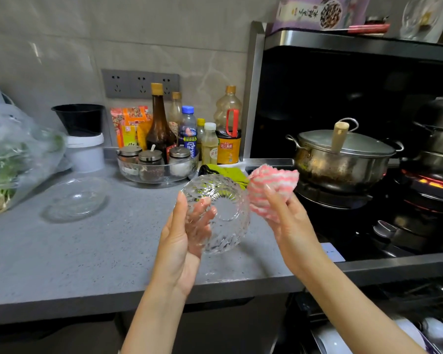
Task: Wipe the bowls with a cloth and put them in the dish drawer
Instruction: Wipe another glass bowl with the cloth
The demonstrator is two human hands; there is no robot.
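A clear patterned glass bowl point(223, 200) is held above the grey counter point(87, 251), tilted with its base toward me. My left hand point(182, 241) grips it, thumb on the outside and fingers inside, seen through the glass. My right hand point(289, 221) holds a bunched pink and white cloth point(271, 187) right beside the bowl's right edge. A second clear glass dish point(76, 200) lies flat on the counter to the left. At the lower right, the open dish drawer point(363, 338) shows white crockery.
Sauce bottles point(160, 123) and a glass condiment tray point(156, 164) stand at the back wall. A plastic bag of greens point(13, 157) sits far left. Right of the counter, a lidded steel pot point(343, 159) and a second pot point(437, 139) stand on the hob, a burner glowing red.
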